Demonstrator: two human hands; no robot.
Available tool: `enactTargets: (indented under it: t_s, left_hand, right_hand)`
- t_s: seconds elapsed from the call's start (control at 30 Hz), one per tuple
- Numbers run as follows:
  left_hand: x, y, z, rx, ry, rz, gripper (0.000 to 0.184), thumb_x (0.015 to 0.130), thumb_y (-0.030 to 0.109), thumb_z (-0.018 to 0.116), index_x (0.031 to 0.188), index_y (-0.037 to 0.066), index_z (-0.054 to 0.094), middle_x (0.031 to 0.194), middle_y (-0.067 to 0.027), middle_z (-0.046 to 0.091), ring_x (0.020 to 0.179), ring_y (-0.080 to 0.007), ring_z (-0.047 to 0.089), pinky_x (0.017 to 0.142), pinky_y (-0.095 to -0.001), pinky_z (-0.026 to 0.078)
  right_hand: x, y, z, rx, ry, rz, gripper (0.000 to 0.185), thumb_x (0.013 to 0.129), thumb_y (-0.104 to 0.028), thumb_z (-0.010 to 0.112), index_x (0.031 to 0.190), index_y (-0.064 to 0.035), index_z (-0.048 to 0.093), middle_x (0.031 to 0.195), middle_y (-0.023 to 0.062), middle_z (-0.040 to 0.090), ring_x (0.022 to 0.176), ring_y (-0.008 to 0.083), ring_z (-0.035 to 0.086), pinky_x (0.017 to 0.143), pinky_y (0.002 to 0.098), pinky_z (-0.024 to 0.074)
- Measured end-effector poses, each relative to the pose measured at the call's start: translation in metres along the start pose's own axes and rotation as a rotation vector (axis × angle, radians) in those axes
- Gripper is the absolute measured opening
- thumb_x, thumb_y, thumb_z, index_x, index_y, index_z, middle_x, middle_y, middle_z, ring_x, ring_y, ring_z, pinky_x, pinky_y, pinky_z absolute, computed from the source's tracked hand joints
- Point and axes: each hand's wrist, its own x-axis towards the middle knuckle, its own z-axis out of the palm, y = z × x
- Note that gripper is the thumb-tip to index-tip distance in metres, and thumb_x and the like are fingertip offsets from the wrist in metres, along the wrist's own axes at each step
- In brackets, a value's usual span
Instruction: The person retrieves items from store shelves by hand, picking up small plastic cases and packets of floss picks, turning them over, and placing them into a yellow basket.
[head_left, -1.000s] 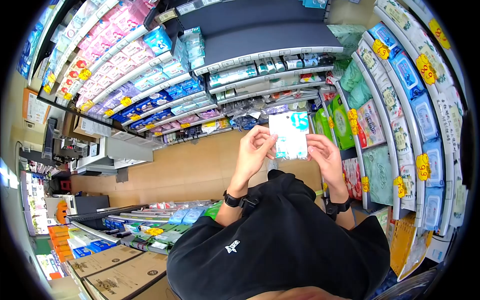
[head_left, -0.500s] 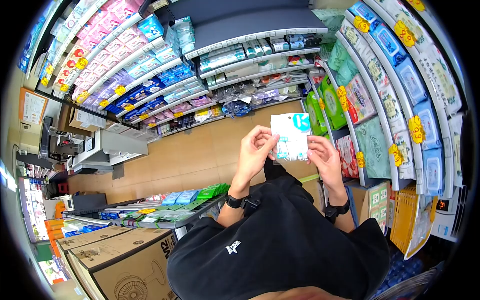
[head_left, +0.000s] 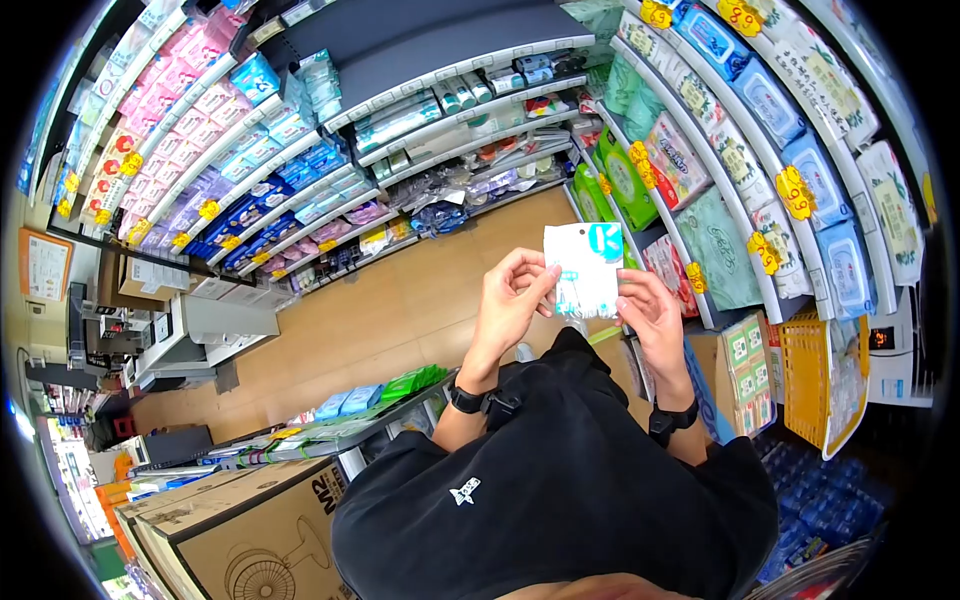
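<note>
A small flat white packet [head_left: 583, 270] with a teal corner mark and a hang hole near its top is held upright in front of my chest. My left hand [head_left: 515, 300] pinches its left edge between thumb and fingers. At the lower right edge, my right hand [head_left: 652, 318] grips it with thumb and fingertips. The print is too washed out to tell what the packet contains.
Stocked shelves [head_left: 460, 75] curve around ahead. Wipes and tissue packs fill the right-hand shelf [head_left: 735, 170]. A yellow basket [head_left: 808, 375] hangs at the right. Fan cartons [head_left: 250, 530] stand at the left, near a low display rack [head_left: 350, 430]. Tan floor [head_left: 400, 310] lies between.
My view has turned and shifted, so the shelves sit further left and the right-hand ones higher. Both hands keep hold of the packet in nearly the same place.
</note>
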Motion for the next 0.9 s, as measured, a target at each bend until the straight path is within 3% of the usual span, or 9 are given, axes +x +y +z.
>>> enactTargets:
  t_s: [0.47,0.9]
  left_hand:
    - [0.020,-0.012,0.082,0.028,-0.216,-0.016,0.019,0.095,0.016,0.072,0.103,0.001,0.063,0.081,-0.0020,0.067,0.068,-0.0062,0.062,0.054,-0.0212,0.052]
    - [0.033,-0.057,0.250,0.105,-0.428,-0.096,0.018,0.096,0.016,0.072,0.102,0.002,0.063,0.079,-0.0008,0.065,0.067,-0.0055,0.061,0.053,-0.0213,0.051]
  right_hand:
    - [-0.041,-0.012,-0.067,-0.004,0.212,-0.057,0.035,0.095,0.002,0.063,0.129,0.0030,0.056,0.104,0.0068,0.068,0.089,0.0083,0.062,0.073,0.0237,0.0489]
    - [-0.117,-0.040,-0.204,0.020,0.444,-0.111,0.035,0.096,-0.002,0.065,0.129,0.0006,0.057,0.103,0.0023,0.067,0.090,0.0056,0.061,0.072,0.0218,0.0482]
